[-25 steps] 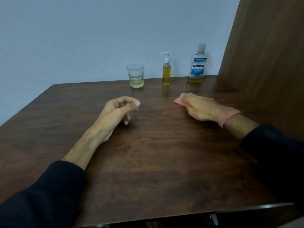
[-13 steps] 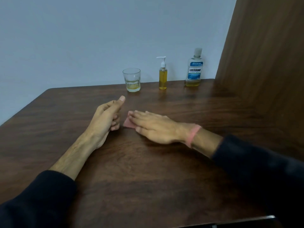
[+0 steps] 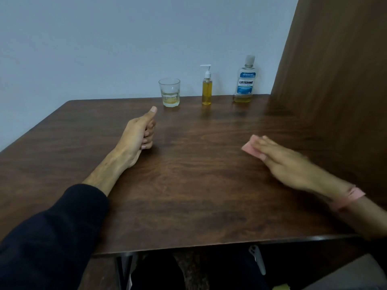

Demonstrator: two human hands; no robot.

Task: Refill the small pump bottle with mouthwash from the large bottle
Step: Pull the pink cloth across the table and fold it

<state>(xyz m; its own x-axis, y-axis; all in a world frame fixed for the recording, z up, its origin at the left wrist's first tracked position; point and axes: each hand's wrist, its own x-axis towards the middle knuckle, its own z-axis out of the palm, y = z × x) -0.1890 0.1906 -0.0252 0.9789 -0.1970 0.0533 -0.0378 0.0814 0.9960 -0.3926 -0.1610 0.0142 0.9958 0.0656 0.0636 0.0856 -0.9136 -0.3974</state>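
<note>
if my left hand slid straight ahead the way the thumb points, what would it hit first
Most likely the glass: it stands just beyond the left hand, with nothing seen between, though depth is unclear.

Wooden panel (image 3: 335, 84) stands just right of large bottle (image 3: 244, 84).

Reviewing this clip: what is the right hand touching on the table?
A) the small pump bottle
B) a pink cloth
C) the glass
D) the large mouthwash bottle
B: the right hand lies with straight fingers flat on a pink cloth on the table, apart from the glass, pump bottle and large bottle at the far edge.
</note>
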